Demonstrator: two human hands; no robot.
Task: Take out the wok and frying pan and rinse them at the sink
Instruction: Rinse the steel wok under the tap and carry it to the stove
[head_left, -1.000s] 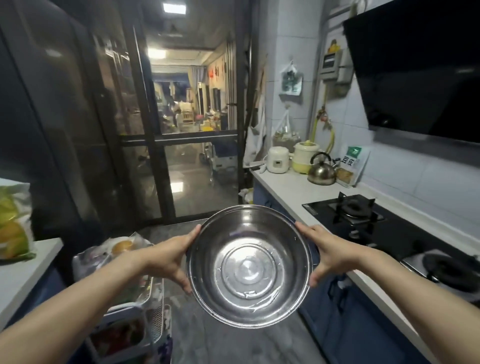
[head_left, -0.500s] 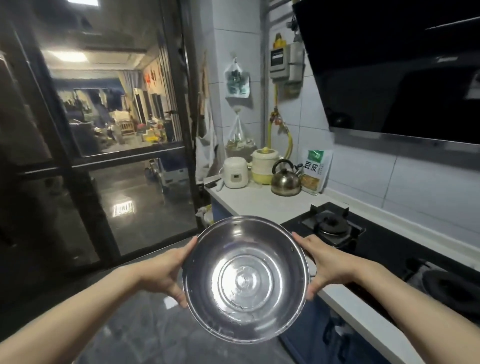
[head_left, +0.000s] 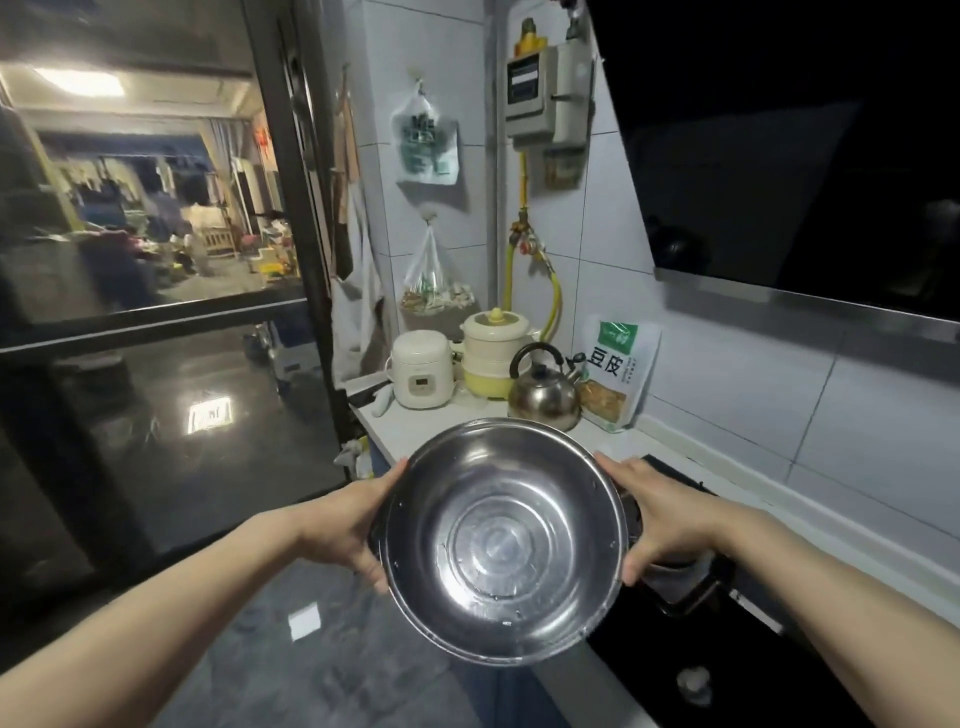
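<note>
A round stainless-steel pan (head_left: 501, 543) with a ringed, wet-looking bottom hangs in the air in front of me, tilted so its inside faces the camera. My left hand (head_left: 348, 525) grips its left rim, thumb on top and fingers curled under. My right hand (head_left: 652, 512) grips the right rim the same way. The pan hovers over the counter's front edge, partly covering the black gas stove (head_left: 691, 613). No sink is in view.
On the white counter (head_left: 410, 426) behind the pan stand a metal kettle (head_left: 543, 389), a small white rice cooker (head_left: 422, 369), a yellow steamer pot (head_left: 493, 345) and a food bag (head_left: 618, 379). A black range hood (head_left: 789, 156) hangs at upper right. A glass door (head_left: 156, 312) closes off the left.
My view has turned right and I have stepped toward the counter. The pan, held in both hands as before, now sits over the counter edge and stove corner.
</note>
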